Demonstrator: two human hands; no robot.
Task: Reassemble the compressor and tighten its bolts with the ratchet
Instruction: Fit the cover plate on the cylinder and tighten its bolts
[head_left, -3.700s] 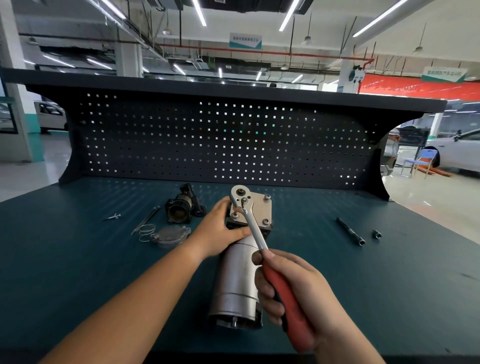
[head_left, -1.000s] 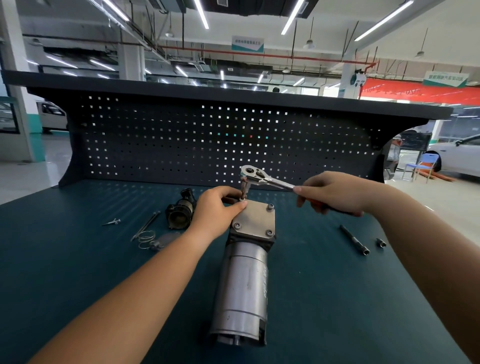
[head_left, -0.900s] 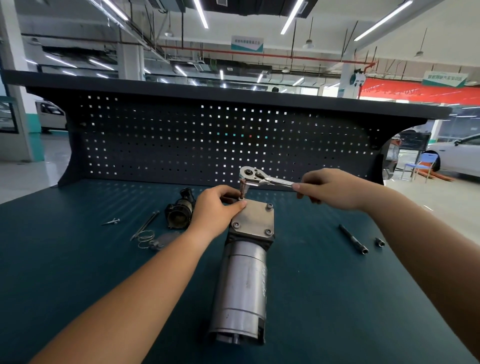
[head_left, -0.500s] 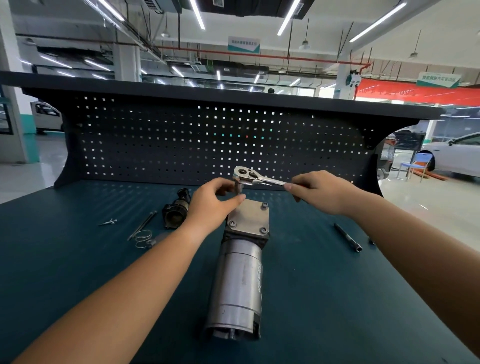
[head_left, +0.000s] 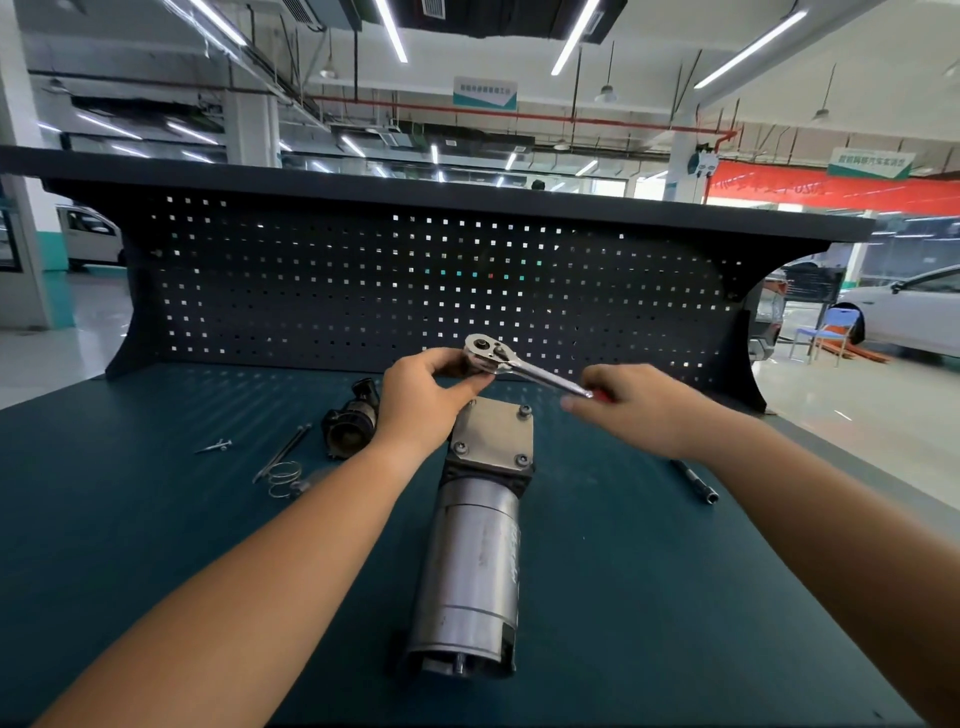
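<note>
The compressor (head_left: 475, 551) lies on its side in the middle of the table (head_left: 156, 530), its long axis running from us toward the pegboard (head_left: 363, 291). Its square end plate (head_left: 493, 434) faces up at the far end. Three bolts show on the plate; the far-left corner is hidden behind the left hand (head_left: 418, 402).

The ratchet (head_left: 519, 366) hovers over that hidden corner, head up and clear of the plate. Its handle runs off to the right. The left fingers (head_left: 439, 361) and thumb pinch the ratchet just under the head, and we cannot tell whether the socket is seated. The right hand (head_left: 631, 408) has its fingers curled round the red grip, well to the right of the plate.

We judge that the coming move turns on bringing the head straight down onto the far-left bolt. The left hand is nearer and guides it.

Left of the plate lie a dark housing (head_left: 348, 426), a wire spring (head_left: 283, 475) and a small screw (head_left: 215, 446). A thin bar (head_left: 693, 480) lies to the right. Beyond is a workshop hall with parked cars.
</note>
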